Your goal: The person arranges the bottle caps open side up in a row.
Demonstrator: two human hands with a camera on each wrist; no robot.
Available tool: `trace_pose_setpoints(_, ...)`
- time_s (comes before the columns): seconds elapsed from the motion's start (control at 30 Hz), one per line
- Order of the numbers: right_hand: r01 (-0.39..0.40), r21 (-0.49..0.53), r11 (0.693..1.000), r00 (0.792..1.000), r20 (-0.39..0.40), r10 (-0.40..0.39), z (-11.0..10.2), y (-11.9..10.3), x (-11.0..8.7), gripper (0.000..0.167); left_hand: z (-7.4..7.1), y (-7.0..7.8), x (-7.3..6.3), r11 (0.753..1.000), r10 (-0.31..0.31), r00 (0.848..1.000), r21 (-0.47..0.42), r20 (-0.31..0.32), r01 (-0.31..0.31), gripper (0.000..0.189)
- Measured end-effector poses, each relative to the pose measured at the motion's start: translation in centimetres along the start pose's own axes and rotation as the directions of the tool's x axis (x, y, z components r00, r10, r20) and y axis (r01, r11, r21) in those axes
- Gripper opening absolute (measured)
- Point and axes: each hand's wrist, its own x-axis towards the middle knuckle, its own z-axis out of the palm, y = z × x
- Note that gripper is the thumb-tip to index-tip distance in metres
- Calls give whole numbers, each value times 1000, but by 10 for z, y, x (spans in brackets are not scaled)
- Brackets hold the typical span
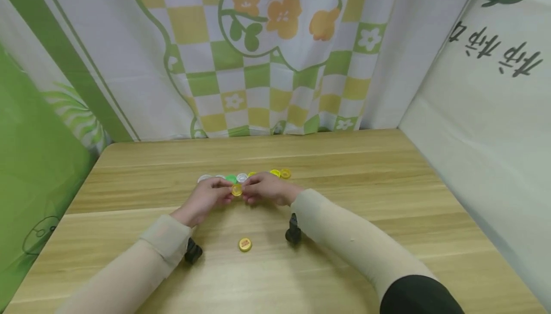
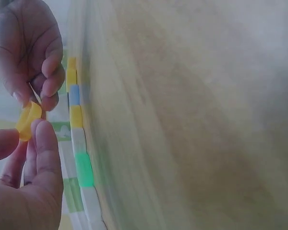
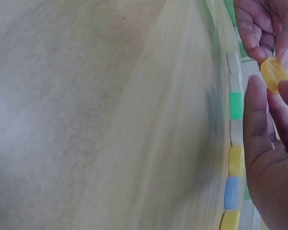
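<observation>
Wooden tabletop [image 1: 344, 185] spreads under both hands. Left hand [image 1: 206, 199] and right hand [image 1: 267, 190] meet, fingertips together pinching one yellow cap [image 1: 236, 190]. Row of caps [image 1: 243, 177] just beyond them; lone yellow cap [image 1: 245, 244] nearer the person.

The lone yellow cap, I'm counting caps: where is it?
In the head view the lone yellow cap lies on the table, near the front edge, between the forearms and apart from the cap row.

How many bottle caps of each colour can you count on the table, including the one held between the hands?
Yellow caps: 5
White caps: 3
Green cap: 1
Blue cap: 1
Total: 10
</observation>
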Motion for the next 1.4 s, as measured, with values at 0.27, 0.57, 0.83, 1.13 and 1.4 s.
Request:
trace_pose_setpoints(0.27, 38, 75, 996, 992, -121, -29, -8, 2, -4, 25, 10, 13, 13, 997, -11, 1000, 80, 3, 10, 27)
trace_pose_setpoints(0.57, 69, 113, 991, 978, -202, -45, -18, 0, -9, 25, 24, 25, 30, 991, -4, 1000, 132, -30, 8, 23)
trace_pose_setpoints(0.83, 68, 154, 986, 973, -229, -31, -31, 0, -15, 26, 36, 34, 42, 986, 1, 1000, 168, -19, 2, 21)
trace_pose_setpoints(1.13, 61, 131, 990, 966, -259, -25, -49, 0, -23, 27, 52, 44, 53, 988, -11, 1000, 153, 8, 10, 21)
trace_pose_setpoints(1.4, 65, 127, 990, 951, -307, -23, -66, 1, -32, 27, 71, 50, 70, 972, -2, 1000, 234, -5, 4, 20)
